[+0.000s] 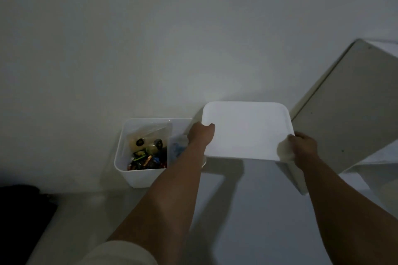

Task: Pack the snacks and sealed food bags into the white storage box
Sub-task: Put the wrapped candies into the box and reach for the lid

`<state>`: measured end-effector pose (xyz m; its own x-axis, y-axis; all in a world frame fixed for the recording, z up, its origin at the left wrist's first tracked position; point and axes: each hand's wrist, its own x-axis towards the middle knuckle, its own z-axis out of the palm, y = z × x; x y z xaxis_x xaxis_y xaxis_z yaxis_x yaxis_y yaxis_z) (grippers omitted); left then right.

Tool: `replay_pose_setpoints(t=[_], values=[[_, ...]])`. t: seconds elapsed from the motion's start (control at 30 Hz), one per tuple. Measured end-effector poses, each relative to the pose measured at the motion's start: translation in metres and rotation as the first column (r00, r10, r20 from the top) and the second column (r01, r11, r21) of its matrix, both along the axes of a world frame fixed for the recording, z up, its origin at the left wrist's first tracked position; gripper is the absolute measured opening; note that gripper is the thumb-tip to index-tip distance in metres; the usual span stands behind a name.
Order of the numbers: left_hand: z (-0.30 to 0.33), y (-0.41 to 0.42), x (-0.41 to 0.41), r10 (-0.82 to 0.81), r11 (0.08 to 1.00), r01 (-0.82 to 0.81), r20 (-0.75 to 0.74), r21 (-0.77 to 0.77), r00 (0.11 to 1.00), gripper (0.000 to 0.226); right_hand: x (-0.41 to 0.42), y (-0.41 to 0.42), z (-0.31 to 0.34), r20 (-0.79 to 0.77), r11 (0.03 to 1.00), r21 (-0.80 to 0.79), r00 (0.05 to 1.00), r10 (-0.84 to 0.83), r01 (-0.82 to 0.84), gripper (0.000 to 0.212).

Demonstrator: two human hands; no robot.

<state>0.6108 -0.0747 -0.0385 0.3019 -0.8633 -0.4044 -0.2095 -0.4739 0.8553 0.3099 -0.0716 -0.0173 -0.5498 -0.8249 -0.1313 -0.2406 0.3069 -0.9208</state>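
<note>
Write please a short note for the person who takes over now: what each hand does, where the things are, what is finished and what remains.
Left hand: grips the left edge of the white lid, thumb on top.
Right hand: grips the lid's right front corner, fingers curled around it.
The lid is held flat in the air, to the right of the white storage box, not on it.
The box stands open on the floor against the wall; snacks and a clear sealed bag already lie inside.
Done: items are packed, as far as visible.
Left: probably bring the lid over the box and close it.
</note>
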Motion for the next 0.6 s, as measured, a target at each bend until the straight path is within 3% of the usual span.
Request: replay_pose_setpoints(t=[0.23,0.43,0.6], values=[[0.004,0.020,0.115,0.199,0.979,-0.198,0.014,-0.053,0.980,0.024,0.088,-0.021,-0.018,0.120,0.987,0.059,0.982,0.144,-0.151,0.030],[-0.017,0.059,0.186,0.336,0.940,-0.305,0.249,-0.154,0.908,0.022,0.176,-0.017,-0.048,0.138,0.945,0.107,0.946,0.294,-0.309,0.032],[-0.041,0.084,0.221,0.481,0.874,-0.440,0.245,-0.206,0.842,0.017,0.231,-0.011,-0.070,0.029,0.914,0.158,0.927,0.374,-0.374,0.027]])
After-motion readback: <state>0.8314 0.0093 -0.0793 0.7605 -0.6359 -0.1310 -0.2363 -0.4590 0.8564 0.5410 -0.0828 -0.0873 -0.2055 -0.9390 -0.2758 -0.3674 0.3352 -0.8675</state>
